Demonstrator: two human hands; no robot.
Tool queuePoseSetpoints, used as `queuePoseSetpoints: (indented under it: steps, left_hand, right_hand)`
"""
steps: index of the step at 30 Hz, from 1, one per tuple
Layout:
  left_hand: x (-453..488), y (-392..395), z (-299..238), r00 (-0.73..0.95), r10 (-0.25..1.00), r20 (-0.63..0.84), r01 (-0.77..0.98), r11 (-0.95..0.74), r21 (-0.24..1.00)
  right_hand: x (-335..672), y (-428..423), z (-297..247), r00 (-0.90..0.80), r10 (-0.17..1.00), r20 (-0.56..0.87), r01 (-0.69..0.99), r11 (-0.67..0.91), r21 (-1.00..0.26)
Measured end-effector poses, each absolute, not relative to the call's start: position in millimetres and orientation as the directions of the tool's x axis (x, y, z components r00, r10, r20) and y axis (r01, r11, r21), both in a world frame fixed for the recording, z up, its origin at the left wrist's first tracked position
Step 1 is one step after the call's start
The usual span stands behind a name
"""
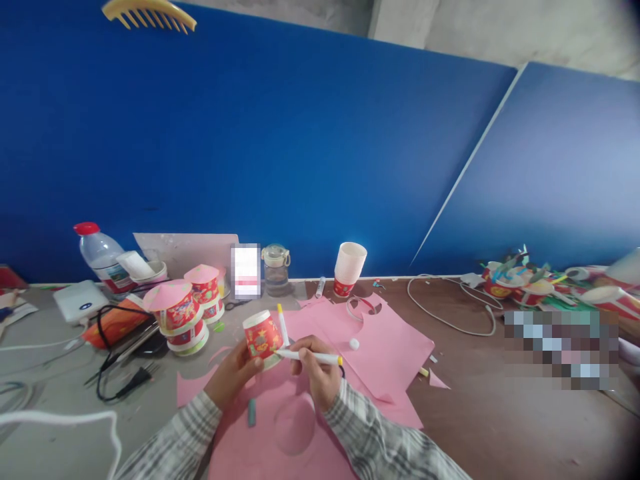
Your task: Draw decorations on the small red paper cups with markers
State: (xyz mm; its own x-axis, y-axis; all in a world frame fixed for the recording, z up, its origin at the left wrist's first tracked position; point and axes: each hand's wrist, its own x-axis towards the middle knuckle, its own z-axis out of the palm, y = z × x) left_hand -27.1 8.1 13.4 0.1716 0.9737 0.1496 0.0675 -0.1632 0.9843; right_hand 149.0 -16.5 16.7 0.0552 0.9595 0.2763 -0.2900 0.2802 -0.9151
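Note:
My left hand (233, 371) is wrapped round a red patterned paper cup (264, 333), which tilts a little above the pink paper (320, 433). In my right hand (316, 373) is a white marker with a yellow end (320, 358); its tip meets the lower right side of the cup. Behind the cup, another white marker with a yellow cap (282, 321) leans upward. A small grey-green cap-like piece (251, 412) lies on the pink paper below the cup. Also on the paper are a small white ball (354, 343) and a ring-shaped cut strip (361, 307).
Paper-cup models with pink cone roofs (169, 313) stand at left, near a black plug cable (133, 380) and a plastic bottle (100, 257). A glass jar (276, 270) and stacked white cups (351, 261) stand along the blue partition (300, 133). Filled cups (535, 291) are at right.

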Motion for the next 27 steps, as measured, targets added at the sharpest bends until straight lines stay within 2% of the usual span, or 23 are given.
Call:
queuePoseSetpoints:
  steps: [20, 27]
  left_hand:
    - [-28.8, 8.5, 13.3, 0.18, 0.971, 0.159, 0.086, -0.177, 0.981]
    - [-29.4, 8.6, 9.4, 0.214, 0.966, 0.146, 0.008, -0.151, 0.989]
  right_hand:
    - [149.6, -14.6, 16.9, 0.072, 0.957, 0.281, -0.291, 0.29, -0.912]
    - [150.3, -10.7, 13.3, 0.102, 0.955, 0.28, -0.329, 0.298, -0.896]
